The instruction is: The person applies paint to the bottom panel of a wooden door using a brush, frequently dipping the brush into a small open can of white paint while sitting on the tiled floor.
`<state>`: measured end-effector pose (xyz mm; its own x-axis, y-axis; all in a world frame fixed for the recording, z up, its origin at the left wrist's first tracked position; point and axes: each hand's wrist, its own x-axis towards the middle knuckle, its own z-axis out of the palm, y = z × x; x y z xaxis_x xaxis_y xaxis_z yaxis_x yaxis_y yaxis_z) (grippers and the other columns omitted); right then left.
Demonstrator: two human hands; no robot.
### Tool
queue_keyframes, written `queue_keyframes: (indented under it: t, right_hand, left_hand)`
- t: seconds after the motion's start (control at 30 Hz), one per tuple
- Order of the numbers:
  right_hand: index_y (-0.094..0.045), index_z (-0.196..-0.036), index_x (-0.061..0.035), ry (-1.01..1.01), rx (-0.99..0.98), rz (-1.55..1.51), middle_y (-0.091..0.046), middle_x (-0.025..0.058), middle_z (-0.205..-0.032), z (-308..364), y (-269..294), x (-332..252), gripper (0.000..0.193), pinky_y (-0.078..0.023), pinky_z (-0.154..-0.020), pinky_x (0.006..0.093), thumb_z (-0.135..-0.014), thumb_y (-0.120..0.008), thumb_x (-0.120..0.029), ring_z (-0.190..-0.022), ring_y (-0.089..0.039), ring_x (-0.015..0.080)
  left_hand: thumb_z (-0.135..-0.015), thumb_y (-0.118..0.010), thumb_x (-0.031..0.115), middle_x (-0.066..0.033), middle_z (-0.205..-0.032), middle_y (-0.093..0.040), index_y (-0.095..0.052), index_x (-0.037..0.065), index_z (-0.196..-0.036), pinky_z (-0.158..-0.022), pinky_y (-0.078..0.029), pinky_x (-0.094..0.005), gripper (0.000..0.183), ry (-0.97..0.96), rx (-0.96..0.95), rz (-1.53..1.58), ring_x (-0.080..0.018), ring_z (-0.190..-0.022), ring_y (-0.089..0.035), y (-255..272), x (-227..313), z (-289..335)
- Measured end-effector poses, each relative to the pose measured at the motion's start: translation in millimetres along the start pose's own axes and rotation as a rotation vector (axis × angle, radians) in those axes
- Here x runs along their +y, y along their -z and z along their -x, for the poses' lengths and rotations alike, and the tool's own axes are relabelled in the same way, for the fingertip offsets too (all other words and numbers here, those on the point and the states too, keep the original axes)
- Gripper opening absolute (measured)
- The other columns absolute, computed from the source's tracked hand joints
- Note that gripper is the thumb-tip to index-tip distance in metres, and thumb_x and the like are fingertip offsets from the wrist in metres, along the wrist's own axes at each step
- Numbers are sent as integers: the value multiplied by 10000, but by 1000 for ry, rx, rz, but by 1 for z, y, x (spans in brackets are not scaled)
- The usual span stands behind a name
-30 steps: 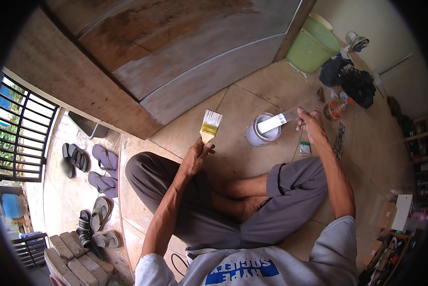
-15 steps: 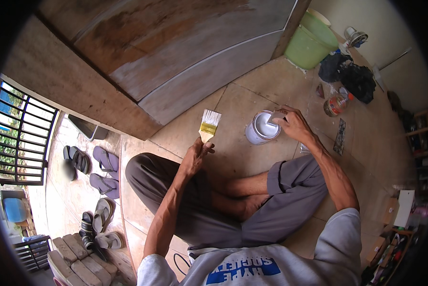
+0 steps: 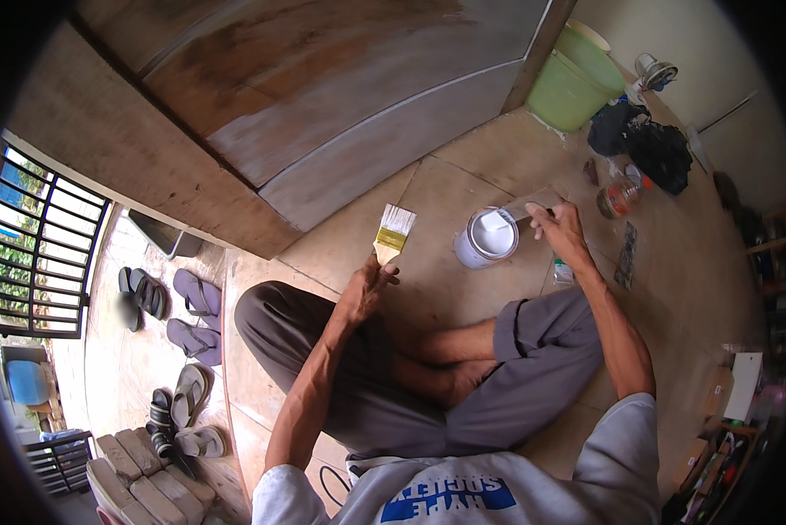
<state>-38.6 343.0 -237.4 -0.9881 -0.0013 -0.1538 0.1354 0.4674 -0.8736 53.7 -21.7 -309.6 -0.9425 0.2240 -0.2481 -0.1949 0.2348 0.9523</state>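
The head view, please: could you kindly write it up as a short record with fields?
Left hand: the left hand holds a brush, bristles pointing away from the person
Right hand: the right hand holds a flat stick, its white-coated end at the can's mouth; dipped or just above, cannot tell
Can: an open can of white paint, on the tiled floor
Near right hand: a small green-topped container
Farther right: a bottle, a green bucket
Left side: slippers

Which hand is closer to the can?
Right. The right hand is just right of the can, holding a strip over its mouth; the left hand, gripping a brush, is farther off to its left.
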Motion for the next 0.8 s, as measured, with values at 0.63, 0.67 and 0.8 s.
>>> queue_keyframes:
  t: [0.63, 0.67, 0.8]
  right_hand:
    - [-615, -761, -8, -219, 95, -387, -585, 65, -675, -6, 2, 37, 265, -453, -438, 289, -912, -706, -206, -549, -550, 130]
    - [-612, -757, -23, -239, 150, -469, -580, 51, -670, -7, 3, 36, 259, -452, -440, 275, -911, -708, -207, -536, -534, 128]
    - [-618, -747, -32, -121, 125, -456, -588, 64, -690, -5, 14, 29, 262, -451, -447, 289, -912, -710, -214, -561, -542, 108]
  left_hand:
    - [-1048, -469, 363, -146, -1047, -656, -454, -19, -1340, -888, -487, -378, 481, -5, -10, -15, -221, -945, -665, -1, -7, -2]
    - [-1047, -472, 359, -141, -1045, -654, -453, -18, -1344, -889, -486, -377, 479, -9, -3, 10, -217, -945, -664, 0, -8, -1]
    - [-1047, -474, 348, -138, -1049, -653, -450, -11, -1352, -895, -483, -377, 472, 2, -4, -5, -212, -955, -659, 0, -5, -2]
